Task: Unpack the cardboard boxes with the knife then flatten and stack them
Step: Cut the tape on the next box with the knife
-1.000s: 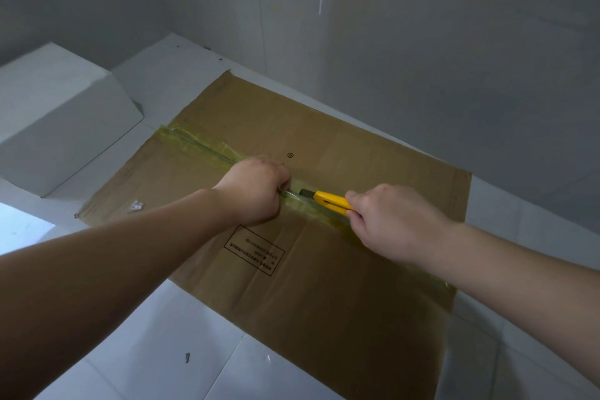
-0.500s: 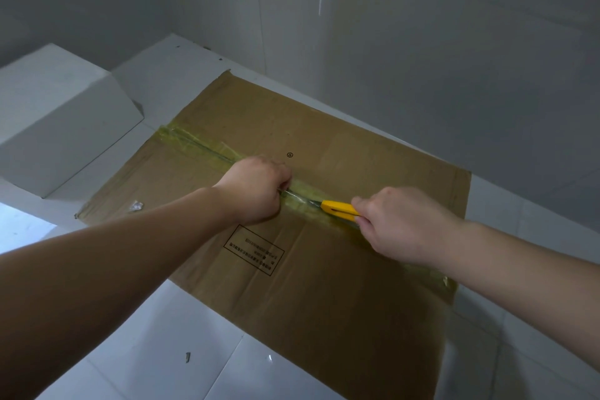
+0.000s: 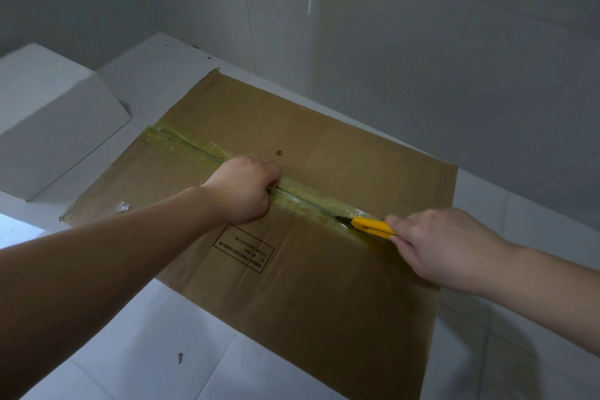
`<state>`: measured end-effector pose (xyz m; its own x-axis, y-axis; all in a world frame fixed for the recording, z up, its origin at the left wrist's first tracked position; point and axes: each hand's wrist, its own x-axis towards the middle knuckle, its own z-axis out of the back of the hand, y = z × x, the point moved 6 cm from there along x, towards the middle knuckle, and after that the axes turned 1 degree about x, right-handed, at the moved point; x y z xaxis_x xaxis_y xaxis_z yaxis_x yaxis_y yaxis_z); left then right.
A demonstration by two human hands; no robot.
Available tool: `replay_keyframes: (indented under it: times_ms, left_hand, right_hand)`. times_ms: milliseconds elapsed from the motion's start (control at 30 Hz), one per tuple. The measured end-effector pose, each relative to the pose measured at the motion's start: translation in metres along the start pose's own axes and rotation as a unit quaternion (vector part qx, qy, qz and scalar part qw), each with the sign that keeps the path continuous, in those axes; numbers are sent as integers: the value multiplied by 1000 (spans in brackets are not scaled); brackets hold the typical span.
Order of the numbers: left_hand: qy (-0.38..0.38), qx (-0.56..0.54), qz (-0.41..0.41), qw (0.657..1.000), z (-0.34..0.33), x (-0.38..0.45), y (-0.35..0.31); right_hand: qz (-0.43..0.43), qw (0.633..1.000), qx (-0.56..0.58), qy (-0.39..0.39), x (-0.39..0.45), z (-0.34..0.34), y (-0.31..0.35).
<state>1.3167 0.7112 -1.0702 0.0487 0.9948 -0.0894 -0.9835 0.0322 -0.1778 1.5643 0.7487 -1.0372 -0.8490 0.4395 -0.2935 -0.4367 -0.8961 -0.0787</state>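
Cardboard box (image 3: pixel 324 286): brown, lying flat on the white tiled floor (image 3: pixel 136 351), beside the wall.
Tape (image 3: pixel 302 195): yellowish strip along the centre seam.
Knife (image 3: pixel 371 227): yellow, blade at the seam, grasped by the right hand (image 3: pixel 444 247).
Left hand (image 3: pixel 246 187): clenched on the seam, perhaps pinching tape.
Room: grey tiled wall (image 3: pixel 422 42); white block (image 3: pixel 48 114) at left.

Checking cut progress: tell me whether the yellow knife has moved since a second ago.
Yes. The yellow knife has slid along the taped seam toward the cardboard's right edge, away from the printed label.
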Motion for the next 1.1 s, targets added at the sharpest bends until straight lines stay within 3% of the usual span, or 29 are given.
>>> replay_keyframes:
  times_ms: [833, 1100]
  left_hand:
    - [-9, 22, -2, 1000, 3, 1, -3]
    - [9, 74, -78, 994, -8, 8, -77]
  right_hand:
    - [-11, 998, 50, -24, -65, -16, -29]
    - [-12, 999, 36, -11, -68, -18, -30]
